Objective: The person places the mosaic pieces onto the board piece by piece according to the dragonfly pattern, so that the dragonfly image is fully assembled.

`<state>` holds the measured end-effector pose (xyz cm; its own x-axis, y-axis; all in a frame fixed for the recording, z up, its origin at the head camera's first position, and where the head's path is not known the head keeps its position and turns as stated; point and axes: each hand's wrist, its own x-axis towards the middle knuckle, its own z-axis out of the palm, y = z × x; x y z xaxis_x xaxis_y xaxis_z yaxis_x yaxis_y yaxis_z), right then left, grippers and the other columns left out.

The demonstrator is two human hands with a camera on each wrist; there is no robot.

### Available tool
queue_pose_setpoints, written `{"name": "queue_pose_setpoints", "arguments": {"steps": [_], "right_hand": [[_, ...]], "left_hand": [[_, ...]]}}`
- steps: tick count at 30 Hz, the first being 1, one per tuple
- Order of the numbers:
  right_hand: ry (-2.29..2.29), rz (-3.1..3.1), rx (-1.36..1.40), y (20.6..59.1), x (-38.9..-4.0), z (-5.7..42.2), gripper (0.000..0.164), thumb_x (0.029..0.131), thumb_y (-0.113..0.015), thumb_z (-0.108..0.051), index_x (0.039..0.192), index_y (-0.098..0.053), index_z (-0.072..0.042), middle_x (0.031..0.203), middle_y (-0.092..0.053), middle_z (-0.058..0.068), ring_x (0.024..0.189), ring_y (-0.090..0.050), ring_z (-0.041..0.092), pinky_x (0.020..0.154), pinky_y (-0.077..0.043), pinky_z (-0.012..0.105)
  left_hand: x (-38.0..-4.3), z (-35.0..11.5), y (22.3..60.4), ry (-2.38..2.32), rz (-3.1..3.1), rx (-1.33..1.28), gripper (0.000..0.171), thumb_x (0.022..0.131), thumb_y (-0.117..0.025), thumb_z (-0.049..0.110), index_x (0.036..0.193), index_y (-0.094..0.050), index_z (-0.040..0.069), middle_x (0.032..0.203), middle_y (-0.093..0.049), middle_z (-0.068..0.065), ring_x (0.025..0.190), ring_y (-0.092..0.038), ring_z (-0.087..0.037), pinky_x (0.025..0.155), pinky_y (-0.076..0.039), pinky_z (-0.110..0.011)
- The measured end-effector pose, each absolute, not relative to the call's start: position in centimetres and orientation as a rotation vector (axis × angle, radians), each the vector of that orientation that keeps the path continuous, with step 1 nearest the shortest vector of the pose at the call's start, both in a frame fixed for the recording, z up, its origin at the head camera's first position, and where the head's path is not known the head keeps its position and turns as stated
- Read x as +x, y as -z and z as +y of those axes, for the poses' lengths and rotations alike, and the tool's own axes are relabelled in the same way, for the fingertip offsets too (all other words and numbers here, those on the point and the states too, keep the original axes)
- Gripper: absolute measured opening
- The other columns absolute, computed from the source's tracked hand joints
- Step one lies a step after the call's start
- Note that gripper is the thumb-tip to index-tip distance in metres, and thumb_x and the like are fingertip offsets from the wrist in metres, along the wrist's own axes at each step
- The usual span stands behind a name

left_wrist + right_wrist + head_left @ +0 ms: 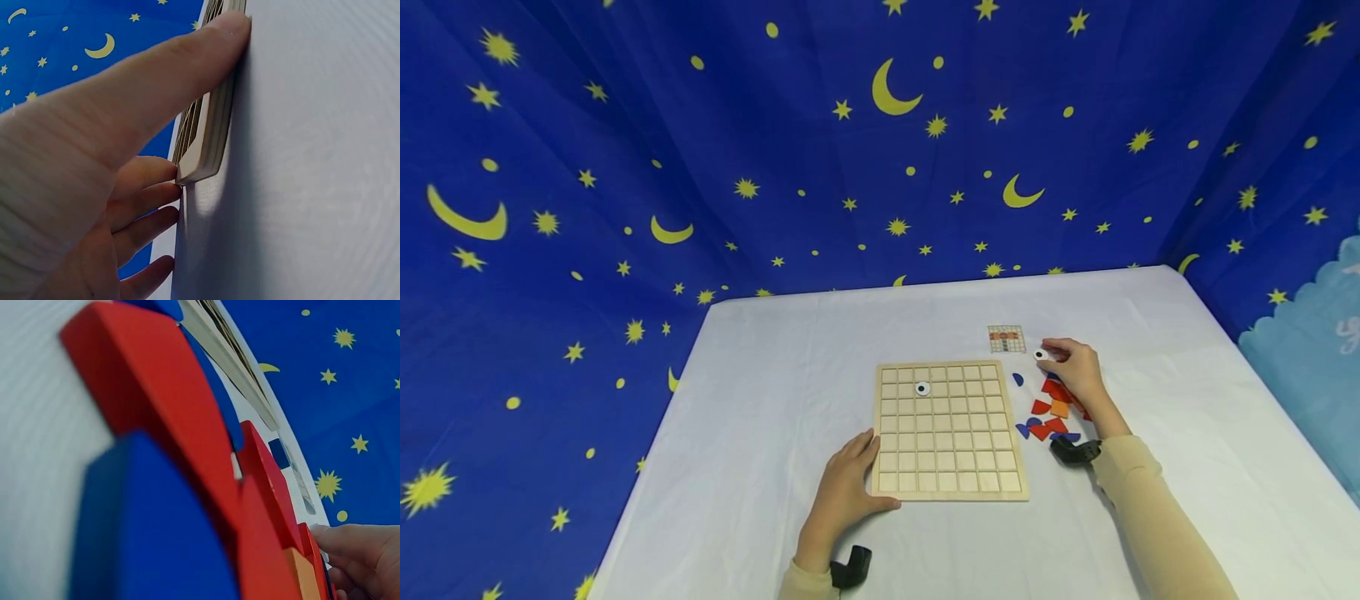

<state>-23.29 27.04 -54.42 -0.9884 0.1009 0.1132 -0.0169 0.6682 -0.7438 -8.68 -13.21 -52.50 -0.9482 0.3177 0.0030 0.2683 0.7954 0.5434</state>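
A wooden grid board lies flat on the white table, with one round white eye piece in a cell of an upper row. My left hand rests at the board's lower left corner, its fingers along the left side and its thumb on the front edge. In the left wrist view the thumb lies extended over the board's edge. Off the board's upper right, my right hand pinches a second round eye piece between thumb and fingers, above a loose pile of coloured pieces.
Red pieces, blue pieces and an orange square lie right of the board. A lone blue half-round piece sits nearer it. Behind is a small pattern card. Blue starry cloth hangs behind the table.
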Motion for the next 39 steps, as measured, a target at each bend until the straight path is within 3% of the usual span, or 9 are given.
{"name": "queue_pose_setpoints", "arguments": {"steps": [20, 23, 27, 33, 39], "right_hand": [[-1.236, -2.696, -0.082, 54.6, -23.3, 27.1, 0.036, 0.084, -0.069, -0.008, 0.117, -0.063, 0.005, 0.116, -0.064, 0.026, 0.105, -0.059, 0.037, 0.098, -0.046, 0.052], [-1.245, -2.685, -0.096, 54.5, -23.2, 27.1, 0.036, 0.084, -0.071, -0.012, 0.117, -0.064, 0.004, 0.112, -0.066, 0.025, 0.096, -0.06, 0.033, 0.088, -0.052, 0.029], [-1.277, -2.658, -0.114, 53.8, -22.9, 26.3, 0.037, 0.083, -0.073, -0.017, 0.116, -0.066, 0.0, 0.107, -0.067, 0.021, 0.088, -0.056, 0.022, 0.069, -0.038, 0.003], [-1.339, -2.567, -0.012, 52.5, -22.3, 24.6, 0.036, 0.079, -0.076, -0.013, 0.111, -0.068, 0.001, 0.102, -0.069, 0.02, 0.08, -0.052, 0.004, 0.067, -0.04, 0.003], [-1.407, -2.544, 0.064, 52.0, -22.0, 23.3, 0.035, 0.08, -0.076, -0.014, 0.112, -0.068, 0.0, 0.105, -0.069, 0.019, 0.082, -0.051, -0.005, 0.071, -0.041, 0.006]], "left_hand": [[-8.9, -13.3, 52.7, -0.868, 2.88, 0.473, 0.104, 0.056, -0.085, 0.05, 0.138, -0.046, -0.002, 0.148, -0.041, -0.018, 0.136, -0.041, -0.035, 0.108, -0.036, -0.055], [-8.9, -13.3, 52.7, -0.859, 2.885, 0.479, 0.104, 0.056, -0.085, 0.05, 0.138, -0.046, -0.002, 0.148, -0.042, -0.018, 0.136, -0.042, -0.034, 0.108, -0.036, -0.054], [-8.8, -13.2, 52.7, -0.858, 2.889, 0.476, 0.105, 0.055, -0.085, 0.051, 0.137, -0.046, -0.001, 0.147, -0.042, -0.018, 0.136, -0.042, -0.035, 0.108, -0.036, -0.054], [-8.9, -13.1, 52.7, -0.849, 2.894, 0.491, 0.105, 0.055, -0.084, 0.052, 0.137, -0.047, -0.002, 0.147, -0.042, -0.018, 0.135, -0.043, -0.035, 0.107, -0.037, -0.054], [-8.9, -13.1, 52.7, -0.857, 2.892, 0.492, 0.105, 0.055, -0.084, 0.052, 0.137, -0.047, -0.002, 0.147, -0.042, -0.018, 0.135, -0.043, -0.035, 0.107, -0.037, -0.055]]}}
